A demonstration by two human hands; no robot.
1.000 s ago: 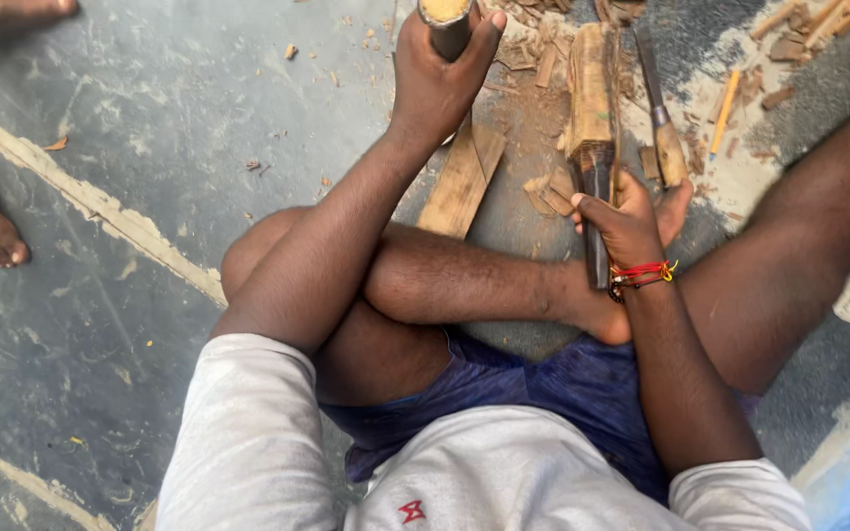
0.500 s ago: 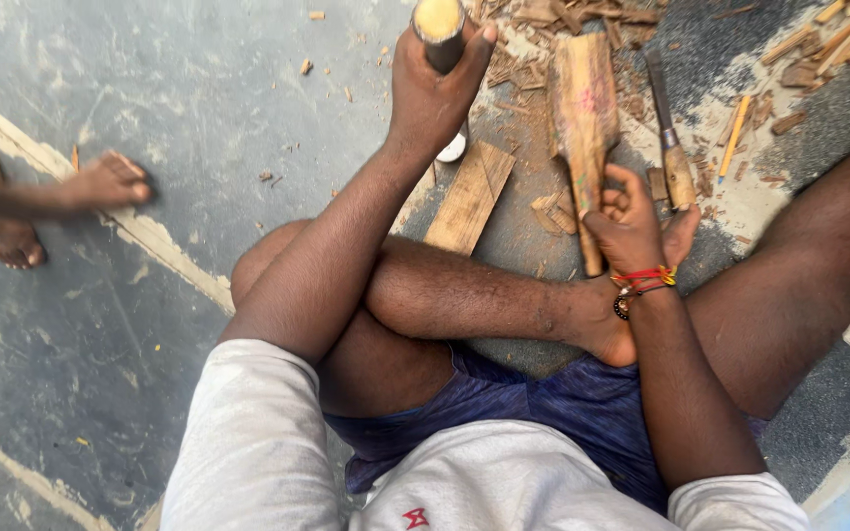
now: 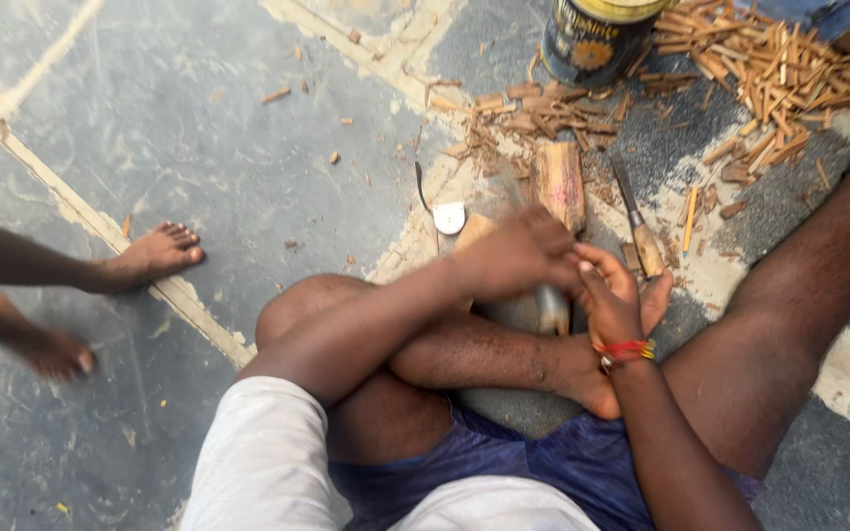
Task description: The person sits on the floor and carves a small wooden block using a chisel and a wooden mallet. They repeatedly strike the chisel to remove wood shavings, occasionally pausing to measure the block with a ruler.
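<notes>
On a grey concrete floor (image 3: 199,128) crossed by pale painted lines, a person sits with bare legs folded, seen from above. The left hand (image 3: 518,258), blurred with motion, has its fingers wrapped around a tool whose pale end (image 3: 551,310) shows just below the fist; what kind of tool cannot be told. The right hand (image 3: 614,300), with one red and yellow thread band (image 3: 624,349) at the wrist, has its fingers curled narrowly around something hidden under the left hand, just beside the person's own foot.

Just beyond the hands lies one short split block of tan wood (image 3: 560,182). Beside it, near the right hand, rests one chisel with a wooden handle and dark metal blade (image 3: 637,221).

The work looks partly done, judging by the waste: a heap of thin cut wooden sticks (image 3: 789,64), too many to count, lies at the top right, and brown wood chips (image 3: 514,113) are scattered around the block. The block itself is not yet split down.

One dark round tin can with a yellow rim (image 3: 592,34) stands beyond the chips. One small white round lid (image 3: 449,217) lies on the floor near the left hand. Two bare feet of another person (image 3: 154,254) show at the left edge.
</notes>
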